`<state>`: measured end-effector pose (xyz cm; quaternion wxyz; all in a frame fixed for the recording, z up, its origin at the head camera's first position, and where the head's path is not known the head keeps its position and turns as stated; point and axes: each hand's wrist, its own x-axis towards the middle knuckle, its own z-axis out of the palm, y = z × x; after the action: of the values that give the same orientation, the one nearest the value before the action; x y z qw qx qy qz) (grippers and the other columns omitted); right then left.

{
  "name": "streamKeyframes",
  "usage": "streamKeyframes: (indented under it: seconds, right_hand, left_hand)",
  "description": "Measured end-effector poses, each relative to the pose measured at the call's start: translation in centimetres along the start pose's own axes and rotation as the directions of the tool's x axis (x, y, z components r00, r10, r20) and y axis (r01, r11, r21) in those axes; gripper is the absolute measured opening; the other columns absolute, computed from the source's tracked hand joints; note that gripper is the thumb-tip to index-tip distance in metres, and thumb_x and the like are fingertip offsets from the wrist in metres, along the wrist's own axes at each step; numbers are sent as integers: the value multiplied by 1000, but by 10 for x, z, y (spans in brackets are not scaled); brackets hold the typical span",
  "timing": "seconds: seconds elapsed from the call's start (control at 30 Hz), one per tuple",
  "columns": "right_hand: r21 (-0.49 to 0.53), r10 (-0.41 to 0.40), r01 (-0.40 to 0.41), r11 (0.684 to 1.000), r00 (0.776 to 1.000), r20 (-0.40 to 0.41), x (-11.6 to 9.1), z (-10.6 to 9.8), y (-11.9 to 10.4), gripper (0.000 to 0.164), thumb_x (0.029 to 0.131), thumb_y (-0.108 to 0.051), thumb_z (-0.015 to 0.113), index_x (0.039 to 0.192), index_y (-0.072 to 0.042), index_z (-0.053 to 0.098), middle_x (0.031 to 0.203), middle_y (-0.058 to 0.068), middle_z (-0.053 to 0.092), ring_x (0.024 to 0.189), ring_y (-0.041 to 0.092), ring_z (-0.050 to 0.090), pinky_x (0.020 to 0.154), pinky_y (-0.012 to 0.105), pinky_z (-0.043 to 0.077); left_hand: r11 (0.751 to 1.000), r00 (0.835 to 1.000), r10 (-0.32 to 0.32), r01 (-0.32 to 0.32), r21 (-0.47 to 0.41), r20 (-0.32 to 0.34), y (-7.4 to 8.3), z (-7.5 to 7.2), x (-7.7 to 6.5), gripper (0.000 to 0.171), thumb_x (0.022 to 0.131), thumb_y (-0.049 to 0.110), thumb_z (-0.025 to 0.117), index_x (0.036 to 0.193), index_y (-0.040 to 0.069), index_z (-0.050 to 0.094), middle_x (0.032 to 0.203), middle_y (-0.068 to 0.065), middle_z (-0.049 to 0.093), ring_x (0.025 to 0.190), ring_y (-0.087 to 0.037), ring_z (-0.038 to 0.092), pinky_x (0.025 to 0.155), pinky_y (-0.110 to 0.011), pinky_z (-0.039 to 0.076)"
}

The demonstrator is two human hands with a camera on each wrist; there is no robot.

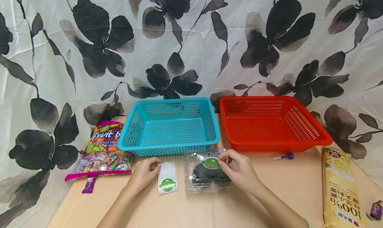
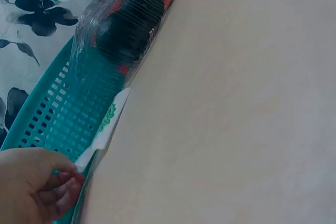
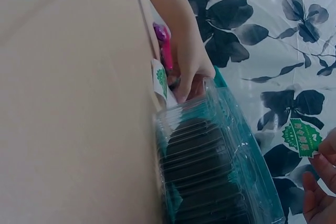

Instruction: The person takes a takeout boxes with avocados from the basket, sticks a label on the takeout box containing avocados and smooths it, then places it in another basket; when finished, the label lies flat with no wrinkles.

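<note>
A clear plastic clamshell box (image 1: 189, 181) with dark oval fruit (image 3: 197, 153) inside, possibly avocados, sits in front of the baskets. My right hand (image 1: 240, 171) pinches a round green scalloped sticker (image 3: 302, 137) by its edge. Both wrist views show that sticker held in the air, apart from the box lid. With thumb and fingers, my left hand (image 1: 145, 173) pinches the upper left corner of a white paper strip (image 1: 167, 171). Another green sticker (image 1: 168, 185) is on the strip's near end. The strip lies left of the box.
Behind stand a turquoise basket (image 1: 167, 149) and a red basket (image 1: 278, 147). A fruit chew bag (image 1: 103, 151) and a small purple candy (image 1: 89, 184) lie left. Rightward are a purple lollipop (image 1: 289, 155), a yellow pasta pack (image 1: 342, 188) and a dark wrapped candy (image 1: 376, 210).
</note>
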<state>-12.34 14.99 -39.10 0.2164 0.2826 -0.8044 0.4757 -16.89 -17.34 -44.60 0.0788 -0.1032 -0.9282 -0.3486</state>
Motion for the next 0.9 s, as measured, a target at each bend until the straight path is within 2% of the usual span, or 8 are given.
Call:
streamKeyframes:
  seconds: [0.1, 0.2, 0.33, 0.43, 0.57, 0.7, 0.8, 0.9]
  right_hand:
    - [10, 7, -7, 1000, 1000, 3, 0, 1, 1, 13, 79, -5, 64, 85, -17, 60, 77, -7, 59, 69, 4, 46, 50, 28, 39]
    - [16, 10, -10, 1000, 1000, 5, 0, 1, 2, 13, 79, -5, 64, 85, -16, 60, 76, -7, 58, 68, 4, 46, 50, 27, 39]
    - [15, 28, -28, 999, 1000, 8, 0, 2, 2, 14, 79, -5, 65, 85, -17, 60, 75, -9, 57, 66, 4, 46, 49, 25, 39]
    - [11, 51, -51, 999, 999, 13, -1, 3, 2, 16, 78, -5, 65, 85, -19, 60, 75, -11, 56, 65, 4, 47, 49, 22, 39]
    - [19, 59, -59, 998, 998, 21, -1, 5, 4, 18, 78, -4, 65, 84, -19, 59, 75, -11, 55, 65, 4, 47, 50, 21, 41]
    - [17, 51, -51, 999, 999, 8, -1, 7, 7, 19, 77, -2, 65, 84, -19, 59, 75, -11, 55, 66, 4, 48, 52, 22, 42]
    - [29, 48, -48, 998, 999, 13, -2, 9, 9, 17, 78, -3, 64, 83, -18, 59, 75, -10, 56, 68, 4, 50, 56, 22, 44]
    - [54, 51, -53, 997, 998, 30, -3, 11, 10, 13, 79, -5, 63, 84, -16, 59, 76, -7, 57, 69, 5, 51, 59, 21, 46]
  left_hand:
    - [989, 995, 78, -69, 129, -66, -2, 1, -1, 10, 76, 8, 64, 83, 13, 67, 74, 1, 65, 66, -6, 57, 62, -24, 48]
    - [974, 986, 128, -105, 201, -104, -4, 2, -1, 11, 72, 6, 65, 80, 14, 67, 74, 1, 64, 68, -9, 57, 63, -27, 48]
    - [956, 977, 154, -109, 274, -146, -1, 0, -2, 11, 69, 8, 66, 78, 15, 68, 76, 1, 63, 74, -14, 59, 67, -31, 48]
    - [948, 978, 150, -101, 301, -144, 10, -5, -3, 12, 70, 12, 66, 81, 15, 68, 81, 0, 64, 80, -19, 60, 71, -34, 48]
    - [952, 984, 148, -115, 283, -98, 35, -12, -6, 12, 72, 16, 66, 84, 16, 69, 85, 1, 65, 84, -19, 61, 73, -35, 49]
    - [971, 985, 170, -169, 167, 11, 69, -16, -8, 9, 76, 20, 66, 85, 19, 68, 85, 7, 64, 82, -11, 60, 73, -31, 48]
    - [969, 972, 219, -227, 101, 82, 93, -15, -9, 10, 80, 23, 63, 88, 21, 67, 85, 11, 63, 81, -7, 58, 73, -29, 47]
    - [957, 956, 269, -278, 77, 113, 111, -11, -9, 13, 82, 26, 60, 91, 21, 67, 86, 12, 63, 81, -5, 58, 72, -28, 48]
